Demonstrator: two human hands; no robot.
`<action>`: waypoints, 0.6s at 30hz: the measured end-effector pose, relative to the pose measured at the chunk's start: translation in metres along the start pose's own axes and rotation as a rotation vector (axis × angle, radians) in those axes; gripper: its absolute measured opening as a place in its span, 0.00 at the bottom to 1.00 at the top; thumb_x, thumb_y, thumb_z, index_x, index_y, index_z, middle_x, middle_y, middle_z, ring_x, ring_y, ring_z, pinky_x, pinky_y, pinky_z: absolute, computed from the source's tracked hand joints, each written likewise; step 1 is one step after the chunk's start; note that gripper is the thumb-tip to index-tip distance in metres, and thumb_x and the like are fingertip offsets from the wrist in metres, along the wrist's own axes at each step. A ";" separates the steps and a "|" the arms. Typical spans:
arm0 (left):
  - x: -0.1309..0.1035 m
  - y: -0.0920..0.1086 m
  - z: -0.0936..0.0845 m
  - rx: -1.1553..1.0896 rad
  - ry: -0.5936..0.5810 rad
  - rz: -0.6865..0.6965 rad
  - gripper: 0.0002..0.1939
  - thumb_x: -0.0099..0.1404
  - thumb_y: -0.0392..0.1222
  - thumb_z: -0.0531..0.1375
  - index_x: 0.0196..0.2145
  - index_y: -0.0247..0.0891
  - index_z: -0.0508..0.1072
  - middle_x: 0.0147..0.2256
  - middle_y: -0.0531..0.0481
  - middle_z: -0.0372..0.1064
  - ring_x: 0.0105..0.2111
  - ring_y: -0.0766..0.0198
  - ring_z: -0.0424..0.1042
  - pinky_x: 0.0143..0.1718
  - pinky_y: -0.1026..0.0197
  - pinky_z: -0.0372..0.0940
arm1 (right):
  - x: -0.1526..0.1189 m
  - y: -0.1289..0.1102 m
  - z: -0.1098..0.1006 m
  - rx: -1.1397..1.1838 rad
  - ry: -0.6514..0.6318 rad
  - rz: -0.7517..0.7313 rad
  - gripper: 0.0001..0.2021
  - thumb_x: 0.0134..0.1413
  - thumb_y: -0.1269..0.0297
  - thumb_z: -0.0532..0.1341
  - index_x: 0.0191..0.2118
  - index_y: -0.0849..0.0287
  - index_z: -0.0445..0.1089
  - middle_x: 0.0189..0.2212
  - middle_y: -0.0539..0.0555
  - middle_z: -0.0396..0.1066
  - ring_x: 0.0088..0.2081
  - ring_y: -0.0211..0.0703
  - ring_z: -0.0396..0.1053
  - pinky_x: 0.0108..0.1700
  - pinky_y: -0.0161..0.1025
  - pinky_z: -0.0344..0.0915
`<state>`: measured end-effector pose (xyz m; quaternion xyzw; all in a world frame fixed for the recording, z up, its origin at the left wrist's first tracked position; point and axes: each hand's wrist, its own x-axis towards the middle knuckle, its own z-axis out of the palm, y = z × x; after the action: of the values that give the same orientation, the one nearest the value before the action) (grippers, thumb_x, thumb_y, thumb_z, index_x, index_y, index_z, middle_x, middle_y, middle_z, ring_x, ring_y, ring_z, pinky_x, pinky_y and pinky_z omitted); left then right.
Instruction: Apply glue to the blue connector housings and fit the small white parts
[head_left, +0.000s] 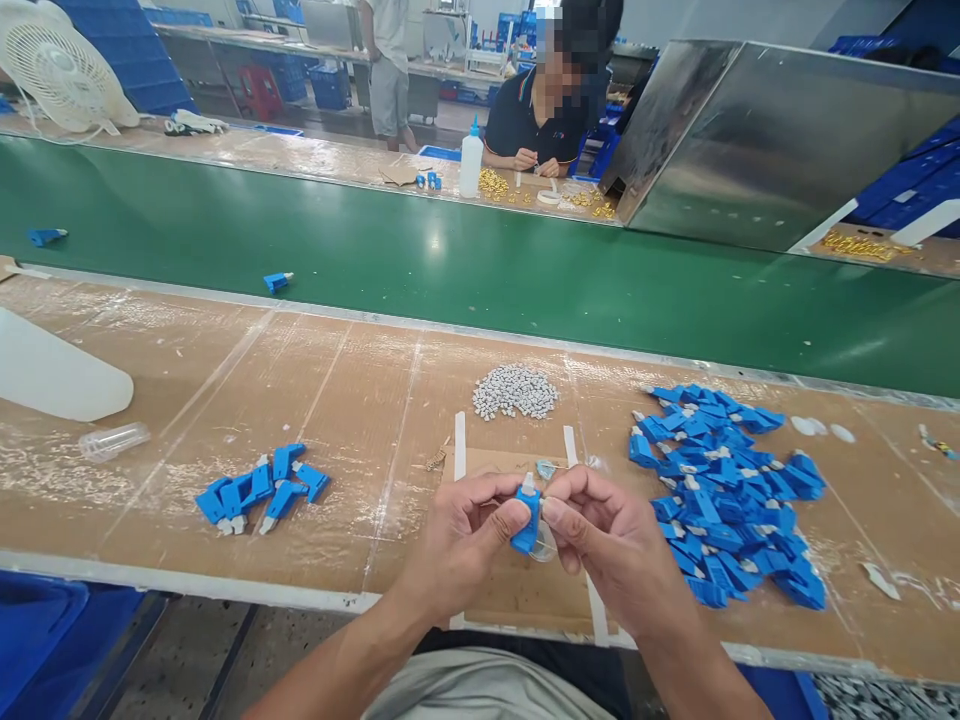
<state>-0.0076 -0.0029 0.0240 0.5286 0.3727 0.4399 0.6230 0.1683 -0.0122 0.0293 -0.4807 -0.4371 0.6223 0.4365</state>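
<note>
In front of me, my left hand (480, 530) pinches a blue plastic part (527, 525) with a pale grey tip pointing up. Thumb and fingers of my right hand (596, 515) are closed at the right side of this part; whatever they pinch is too small to make out. Beneath the hands lies a cardboard mat (517, 600) taped down with white strips. Just past the hands is a heap of small grey pieces (516, 392). A big pile of similar blue parts (727, 490) lies to the right, a smaller group (262, 485) to the left.
Beyond the table runs a green conveyor belt (450, 260) carrying two blue parts (277, 282). A clear plastic tube (114, 441) and a white scoop-like object (60, 370) lie at left. Across the belt, a person (544, 120) sits near a white bottle (471, 162) and a metal housing (750, 150).
</note>
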 end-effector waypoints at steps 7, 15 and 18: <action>0.008 0.018 0.003 0.266 -0.106 0.089 0.16 0.72 0.46 0.56 0.40 0.38 0.82 0.30 0.48 0.68 0.33 0.61 0.65 0.36 0.62 0.60 | 0.006 -0.005 -0.008 0.205 -0.012 0.119 0.18 0.47 0.54 0.74 0.27 0.58 0.67 0.19 0.45 0.63 0.18 0.30 0.55 0.15 0.25 0.51; 0.188 0.044 -0.041 1.015 0.219 0.012 0.14 0.69 0.39 0.54 0.40 0.32 0.79 0.39 0.40 0.76 0.42 0.55 0.71 0.43 0.58 0.62 | -0.009 0.001 -0.033 0.084 0.083 0.011 0.20 0.50 0.47 0.70 0.28 0.58 0.66 0.19 0.43 0.57 0.19 0.31 0.50 0.17 0.27 0.50; 0.245 0.061 -0.056 1.148 0.318 -0.005 0.12 0.67 0.38 0.56 0.39 0.26 0.77 0.43 0.30 0.71 0.47 0.46 0.68 0.45 0.53 0.60 | -0.028 0.010 -0.045 -0.023 0.023 0.034 0.21 0.52 0.43 0.68 0.29 0.58 0.66 0.19 0.43 0.56 0.19 0.32 0.52 0.20 0.30 0.52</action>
<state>0.0130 0.2496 0.0753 0.7076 0.6410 0.2404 0.1750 0.2151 -0.0355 0.0190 -0.4999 -0.4310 0.6191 0.4254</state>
